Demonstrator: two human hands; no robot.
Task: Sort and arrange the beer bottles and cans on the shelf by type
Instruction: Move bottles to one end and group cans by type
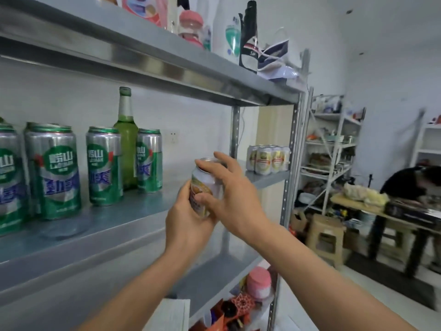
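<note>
Nearly upright, top up, the can (202,183) sits gripped by left hand (188,223) and right hand (233,194).

Tall cans (57,173) at 9 o'clock: silver body, green rim and lower band, round green badge with white characters, blue lettering, small red accent. Bottle (126,137) at 10 o'clock: clear green glass. Short can (202,187) at centre: white, gold-yellow label, silver top. Can cluster (268,160) at 3 o'clock: white, gold oval, red stripe. Shelf (133,211): plain grey metal. Jar (191,27) at 12 o'clock: pink lid. Stool (325,232) at 4 o'clock: beige.
</note>
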